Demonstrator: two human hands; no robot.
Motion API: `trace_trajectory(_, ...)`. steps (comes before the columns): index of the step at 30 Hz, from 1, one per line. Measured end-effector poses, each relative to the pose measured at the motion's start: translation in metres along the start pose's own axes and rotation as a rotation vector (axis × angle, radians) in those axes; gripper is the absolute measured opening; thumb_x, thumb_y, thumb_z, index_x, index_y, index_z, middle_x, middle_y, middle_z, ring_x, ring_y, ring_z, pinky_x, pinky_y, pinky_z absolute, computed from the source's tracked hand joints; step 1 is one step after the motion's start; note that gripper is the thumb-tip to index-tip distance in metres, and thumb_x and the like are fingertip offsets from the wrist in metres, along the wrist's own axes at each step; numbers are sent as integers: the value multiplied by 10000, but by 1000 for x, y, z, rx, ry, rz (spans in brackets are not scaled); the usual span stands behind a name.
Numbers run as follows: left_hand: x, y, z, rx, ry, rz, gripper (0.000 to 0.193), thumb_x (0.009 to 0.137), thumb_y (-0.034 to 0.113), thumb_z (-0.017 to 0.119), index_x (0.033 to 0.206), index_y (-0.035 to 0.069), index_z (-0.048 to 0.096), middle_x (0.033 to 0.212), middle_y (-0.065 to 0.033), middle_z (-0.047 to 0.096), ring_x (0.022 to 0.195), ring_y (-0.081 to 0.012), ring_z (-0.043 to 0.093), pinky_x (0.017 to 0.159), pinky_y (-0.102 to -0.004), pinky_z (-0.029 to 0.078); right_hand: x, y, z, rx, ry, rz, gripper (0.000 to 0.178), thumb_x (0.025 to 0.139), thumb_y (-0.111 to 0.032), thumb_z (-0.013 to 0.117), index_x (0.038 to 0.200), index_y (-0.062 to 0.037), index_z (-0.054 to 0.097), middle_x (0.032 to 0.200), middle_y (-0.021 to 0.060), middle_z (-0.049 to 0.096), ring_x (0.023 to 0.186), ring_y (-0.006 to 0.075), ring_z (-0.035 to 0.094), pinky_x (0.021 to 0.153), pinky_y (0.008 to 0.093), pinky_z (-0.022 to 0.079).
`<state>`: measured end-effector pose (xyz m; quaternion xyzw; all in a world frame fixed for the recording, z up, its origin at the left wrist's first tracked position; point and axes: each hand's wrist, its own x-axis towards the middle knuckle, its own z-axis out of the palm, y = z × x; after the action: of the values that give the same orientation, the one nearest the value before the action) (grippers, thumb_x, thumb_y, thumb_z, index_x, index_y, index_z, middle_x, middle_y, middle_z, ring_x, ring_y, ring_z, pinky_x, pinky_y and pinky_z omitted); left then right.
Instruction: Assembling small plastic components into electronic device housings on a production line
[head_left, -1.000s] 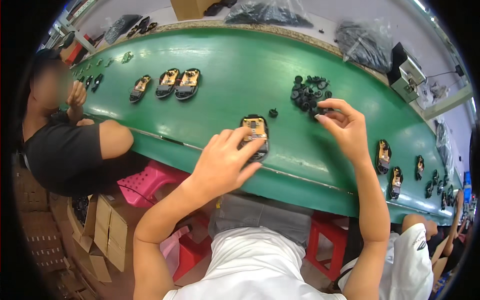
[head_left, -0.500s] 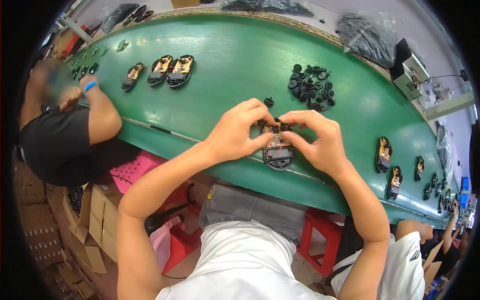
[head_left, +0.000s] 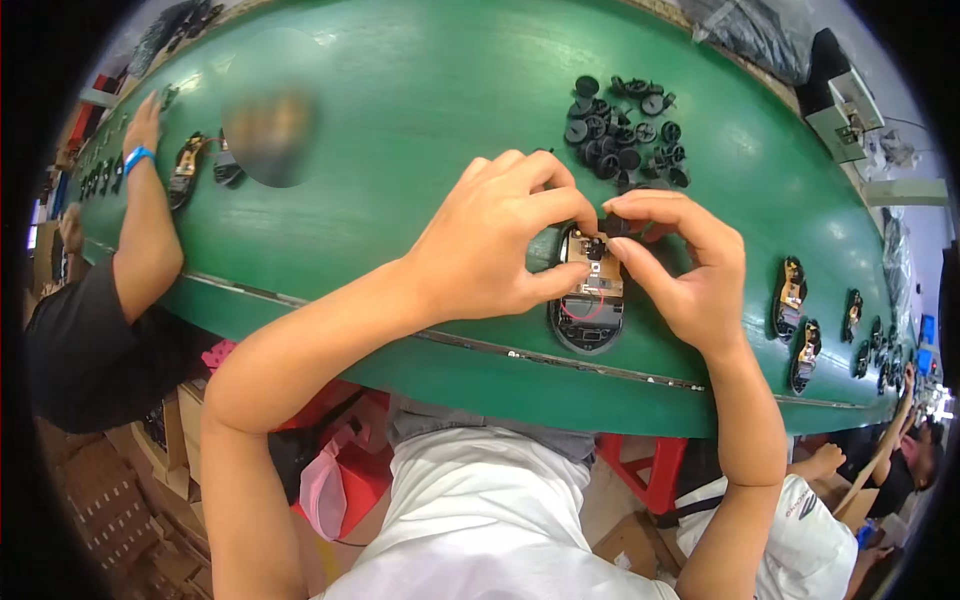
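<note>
An opened computer mouse (head_left: 588,325), with a black shell, tan circuit board and thin red wire, lies on the green table in front of me. My left hand (head_left: 495,240) curls over its left side, thumb on the board and fingertips at its far edge. Between the thumb and forefinger of my right hand (head_left: 690,275) is a small black scroll wheel (head_left: 616,226), at the mouse's upper right edge. Part of the wheel is covered by my fingers. Beyond them lies a pile of black scroll wheels (head_left: 610,150).
More opened mice stand at the right, including one nearby (head_left: 789,298). Another mouse (head_left: 186,172) sits at the left, beside a blurred patch. A co-worker's hand (head_left: 141,125) with a blue wristband reaches over the table. A metal box (head_left: 840,115) stands at the far right.
The view has shifted. My right hand has drawn back to the mouse's right edge, with the scroll wheel now showing in its fingers. The co-worker's arm at the left has stretched forward.
</note>
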<state>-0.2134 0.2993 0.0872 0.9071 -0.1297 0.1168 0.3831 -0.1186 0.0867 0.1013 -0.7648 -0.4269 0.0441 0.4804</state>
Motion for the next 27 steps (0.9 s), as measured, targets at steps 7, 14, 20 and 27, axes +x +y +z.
trace_trajectory(7,-4,2,-5,-16,10,0,370,639,162,819,990,121,706,1074,-51,606,974,-247,565,885,-371,406,0,-2,2,57,1,25,283,757,-16,823,1028,-11,740,1025,114,758,861,191,707,707,277,531)
trace_trajectory(14,-9,4,-7,25,-4,-41,451,601,141,818,1039,119,713,1135,-81,614,1032,-282,570,913,-414,430,-5,-5,-2,3,-173,-84,286,796,46,769,1068,61,682,1071,207,725,1004,249,688,845,329,541)
trace_trajectory(20,-6,7,-5,14,-56,-18,521,575,154,825,1089,134,742,1238,-113,600,1135,-356,548,998,-461,431,-9,-12,-20,38,-142,121,317,814,61,737,1120,61,653,1158,233,678,965,232,691,844,317,559)
trace_trajectory(27,-9,3,-2,54,-4,94,480,593,108,785,1072,145,770,1291,-148,614,1221,-406,537,1028,-474,433,-11,-23,-18,-81,-270,-131,278,715,-21,797,966,20,685,893,199,717,758,290,733,672,345,599)
